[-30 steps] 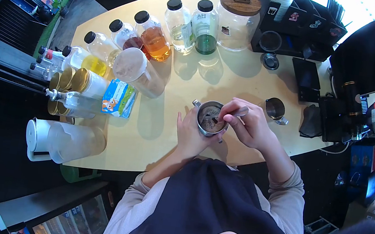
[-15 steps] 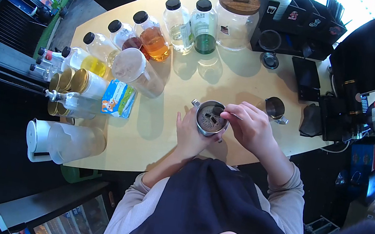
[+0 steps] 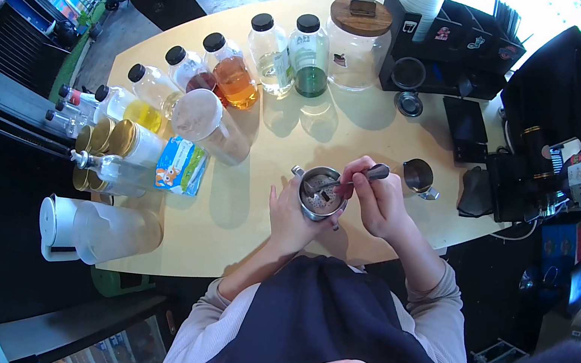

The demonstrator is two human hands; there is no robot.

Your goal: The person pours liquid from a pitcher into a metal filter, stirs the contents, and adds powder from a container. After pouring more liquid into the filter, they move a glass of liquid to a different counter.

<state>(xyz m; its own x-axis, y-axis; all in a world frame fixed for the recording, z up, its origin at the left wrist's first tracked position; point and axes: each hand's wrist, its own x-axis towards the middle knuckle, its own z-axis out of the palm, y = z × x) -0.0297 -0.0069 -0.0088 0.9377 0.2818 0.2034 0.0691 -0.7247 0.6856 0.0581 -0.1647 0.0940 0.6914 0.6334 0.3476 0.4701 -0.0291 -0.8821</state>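
In the head view my left hand [image 3: 290, 218] is wrapped round a small steel pitcher [image 3: 317, 215] at the table's near middle. Brown, bubbly liquid [image 3: 314, 202] fills part of it, with dark patches on the surface that may be reflections. From the right, my right hand [image 3: 379, 207] pinches a metal spoon [image 3: 377, 172]. The spoon's handle end sticks out past my fingers, and its lower part slants into the liquid, which hides the tip. A second small metal pitcher [image 3: 419, 176] stands on the table just right of that hand.
Capped bottles of coloured syrup [image 3: 235, 82] curve along the left and back. Nearer are a powder tub [image 3: 197, 121], a blue packet [image 3: 182, 167], gold-lidded jars [image 3: 131, 143] and a clear jug [image 3: 119, 234]. A wood-lidded jar [image 3: 356, 55], black organizer [image 3: 449, 43] and scale [image 3: 468, 130] stand behind.
My right hand has turned, and the spoon now lies slanted across the pitcher, with its handle showing to the right. My left hand keeps its hold. The view has tilted slightly.
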